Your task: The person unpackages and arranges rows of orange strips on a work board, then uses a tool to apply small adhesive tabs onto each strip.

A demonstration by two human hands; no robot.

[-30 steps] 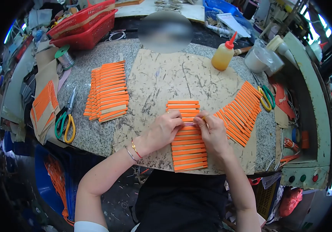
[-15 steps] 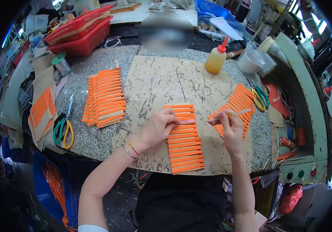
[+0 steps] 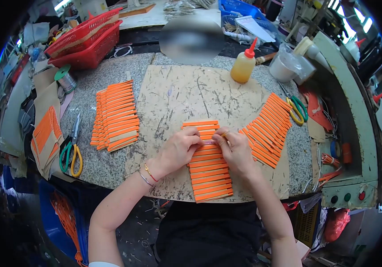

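Note:
A panel of slim orange strips lies on the worn board in front of me. Across its upper part runs a thin pink strip. My left hand is closed at the panel's left edge, fingertips pinching the pink strip's left end. From the other side my right hand is closed, thumb and fingers pressed at the strip's right end. A small yellowish bit shows at its fingers; the rest of that piece is hidden. Right of this hand lies a fanned stack of orange-striped panels.
More striped panels are stacked at left, near scissors and a wire spool. A glue bottle stands behind, beside a white tub. Red baskets sit back left; a second scissors lies right.
My right hand has moved left from over the right stack onto the panel's right edge. The slender pale stick it held no longer shows. My left hand stays at the pink strip.

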